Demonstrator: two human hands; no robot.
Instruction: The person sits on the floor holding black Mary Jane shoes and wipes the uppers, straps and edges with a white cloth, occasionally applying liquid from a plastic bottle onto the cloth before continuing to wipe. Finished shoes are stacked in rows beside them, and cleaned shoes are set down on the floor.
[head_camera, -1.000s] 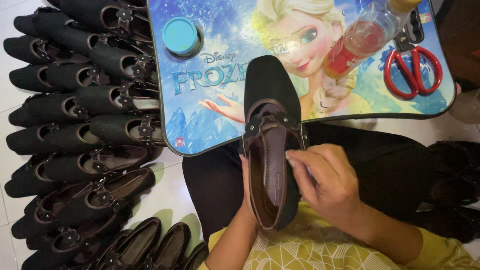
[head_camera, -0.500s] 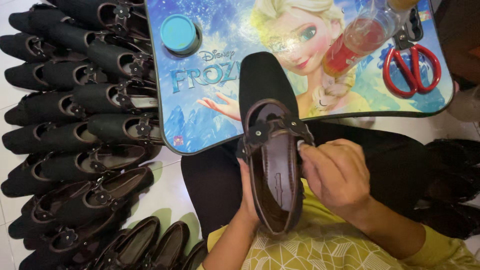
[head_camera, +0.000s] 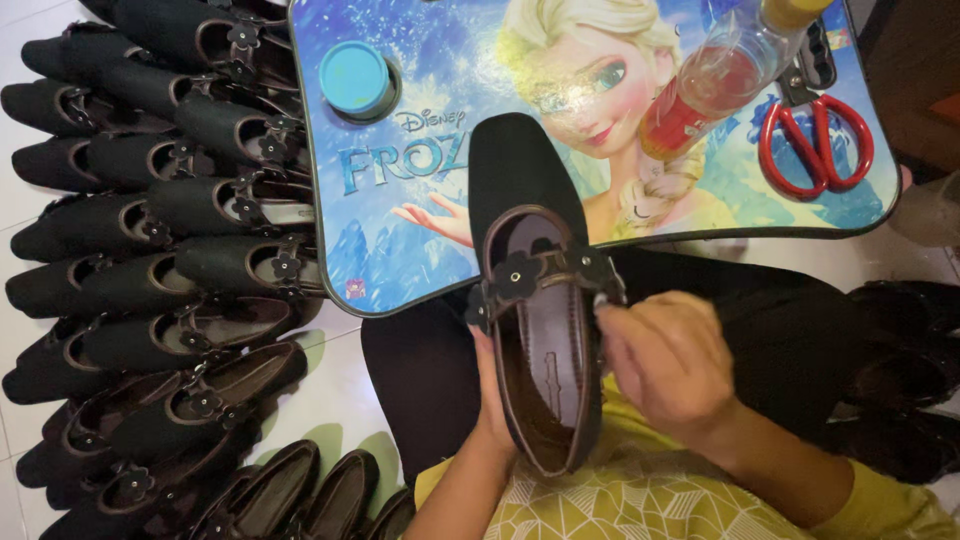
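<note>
Since half a second ago, right hand (head_camera: 672, 362) has shifted up to the strap's (head_camera: 545, 272) right end, fingertips pinching it at the rim; left hand (head_camera: 492, 400) grips the black flat shoe (head_camera: 540, 330) from beneath, over the lap, toe on the lap table (head_camera: 420, 230). Strap fixing looks underway.

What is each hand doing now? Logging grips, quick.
Left hand: closed, holding the black suede shoe.
Right hand: fingertips pinching its brown flower strap.

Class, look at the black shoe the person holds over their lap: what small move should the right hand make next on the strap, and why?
Probably press the strap end down firmly against the shoe's right edge. The right hand has its fingertips pinching just where the flower-trimmed strap meets the rim, while the left hand cradles the black shoe from beneath, holding it steady.
</note>
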